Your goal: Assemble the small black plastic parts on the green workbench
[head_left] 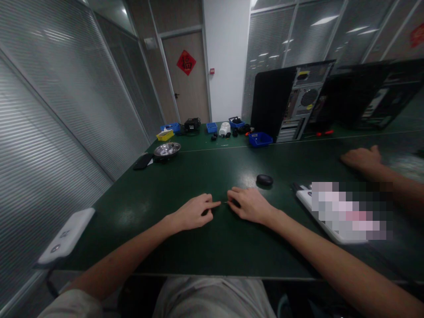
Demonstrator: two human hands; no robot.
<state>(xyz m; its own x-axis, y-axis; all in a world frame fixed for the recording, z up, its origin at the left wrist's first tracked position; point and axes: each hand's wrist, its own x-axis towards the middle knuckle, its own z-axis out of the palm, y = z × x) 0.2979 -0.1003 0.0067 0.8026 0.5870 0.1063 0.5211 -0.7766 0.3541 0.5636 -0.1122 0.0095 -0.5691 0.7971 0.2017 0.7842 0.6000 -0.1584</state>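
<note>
Head view: clock read from the gap between the hands, twelve straight ahead across the green tabletop point(139, 207).
Left hand point(194, 213): resting low on the table; index stretched out toward the right hand, thumb bent below and apart from it, so no pinch. Tip points at a thin sliver; contact unclear.
Right hand point(250, 204): palm down, fingers curled, thumb and index drawn in at the sliver's other end. Cannot tell if they are closed on it.
Thin sliver point(224, 202): at the clock's center, lying roughly crosswise between the fingertips. Perhaps a pin or short wire; too small to name surely.
Black computer mouse point(264, 179): two o'clock, just beyond the right hand.
White units: one point(68, 236) between eight and nine, by the table edge; another point(331, 216) at three, past the right forearm, its upper face pixelated.
Co-worker's hand point(362, 159): between two and three, on the tabletop, well apart from the person's own.
Metal bowl point(167, 150): between ten and eleven, small pieces inside; black flat pad point(143, 161) just left of it.
Far trays: yellow tray point(164, 135) between ten and eleven, beyond the bowl; blue tray point(260, 140) at one.
PC tower point(291, 106): one o'clock, upright beside that blue tray, rear panel showing.
</note>
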